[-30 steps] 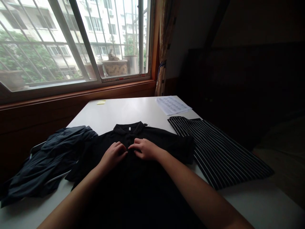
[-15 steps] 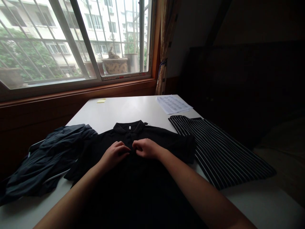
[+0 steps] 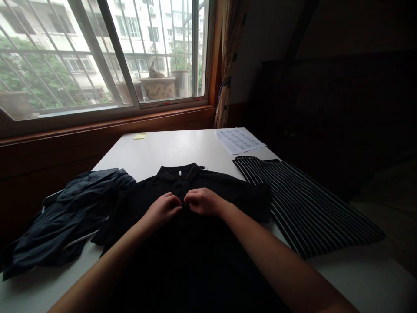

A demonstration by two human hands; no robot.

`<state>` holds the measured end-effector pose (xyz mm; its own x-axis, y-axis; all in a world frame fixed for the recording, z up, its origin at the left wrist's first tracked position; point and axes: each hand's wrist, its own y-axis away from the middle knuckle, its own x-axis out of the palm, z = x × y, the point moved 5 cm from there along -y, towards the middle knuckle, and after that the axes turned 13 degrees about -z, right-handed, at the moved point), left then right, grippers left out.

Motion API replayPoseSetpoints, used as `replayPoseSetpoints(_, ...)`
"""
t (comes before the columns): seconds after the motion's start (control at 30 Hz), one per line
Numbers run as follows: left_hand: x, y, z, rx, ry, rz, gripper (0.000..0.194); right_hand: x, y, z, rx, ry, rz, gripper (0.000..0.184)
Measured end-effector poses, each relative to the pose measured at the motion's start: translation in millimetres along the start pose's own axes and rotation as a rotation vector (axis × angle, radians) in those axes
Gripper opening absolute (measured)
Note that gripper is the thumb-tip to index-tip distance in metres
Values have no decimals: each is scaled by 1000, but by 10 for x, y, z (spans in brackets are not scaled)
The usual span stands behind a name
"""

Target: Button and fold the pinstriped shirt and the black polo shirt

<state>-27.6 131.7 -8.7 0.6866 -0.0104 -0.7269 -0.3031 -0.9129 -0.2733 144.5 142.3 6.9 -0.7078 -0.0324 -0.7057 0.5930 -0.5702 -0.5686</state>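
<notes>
A black polo shirt (image 3: 195,243) lies flat, front up, on the white table (image 3: 169,150), its collar pointing toward the window. My left hand (image 3: 163,208) and my right hand (image 3: 203,201) rest side by side on the shirt's placket just below the collar. The fingers of both hands are curled and pinch the dark fabric there, their tips nearly touching. What exactly sits between the fingertips is too dark to make out.
A crumpled dark blue garment (image 3: 65,213) lies at the table's left edge. A black shirt with white stripes (image 3: 306,208) lies on the right. Printed paper sheets (image 3: 239,140) and a yellow sticky note (image 3: 139,136) sit at the far side, under the window.
Both hands have crept slightly up the placket toward the collar and stay pinched together. The view has shifted a little.
</notes>
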Motion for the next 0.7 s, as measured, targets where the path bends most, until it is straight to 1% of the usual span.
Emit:
replayPoseSetpoints(0.13, 6, -6, -8, -69, 25, -26, 15, -13, -1, 17, -29, 12, 3, 20)
replayPoseSetpoints(0.3, -10, -16, 29, -180, 143, -66, 22, -36, 4, 20, -65, 17, 1, 18)
replayPoseSetpoints(0.47, -30, -30, 53, -304, 249, -59, 31, -36, 10, 33, -141, 54, -11, 16)
replayPoseSetpoints(0.57, -39, -34, 55, -337, 277, -60, 35, -28, 22, 33, -179, 91, -34, 16)
replayPoseSetpoints(0.7, -53, -40, 53, -339, 292, -72, 36, -20, 28, 34, -189, 97, -58, 15)
